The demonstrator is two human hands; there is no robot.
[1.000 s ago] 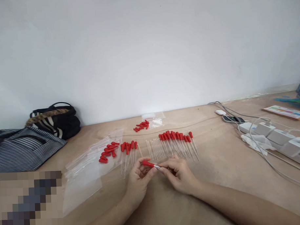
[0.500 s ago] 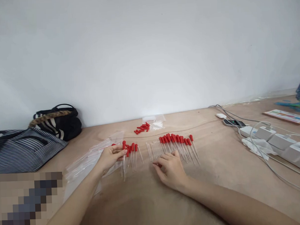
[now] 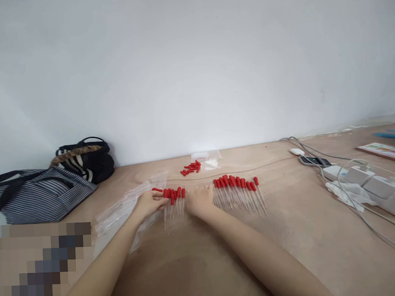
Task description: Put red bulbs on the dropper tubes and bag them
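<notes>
My left hand (image 3: 150, 204) is at the left group of droppers, its fingertips closed on a dropper (image 3: 166, 194) with a red rubber bulb and a clear tube. Beside it, more red-bulbed droppers (image 3: 178, 192) lie with their tubes pointing toward me, and one red bulb (image 3: 157, 190) lies sideways behind the fingers. My right hand (image 3: 200, 202) is curled over the bare clear tubes between the two groups. Its back hides the fingertips and most of those tubes. Right of it, a long row of red-bulbed droppers (image 3: 231, 180) fans out on the table.
Loose red bulbs (image 3: 192, 167) lie by a small clear bag (image 3: 212, 160) near the wall. Clear zip bags (image 3: 117, 220) spread under my left forearm. A striped bag (image 3: 50, 194) and a black bag (image 3: 97, 162) stand left. Chargers (image 3: 357, 175) with cables are at right.
My right hand has moved left, from in front of the row onto the bare tubes. The dropper at my left hand has gone from raised to lying against the left group. The view has shifted slightly.
</notes>
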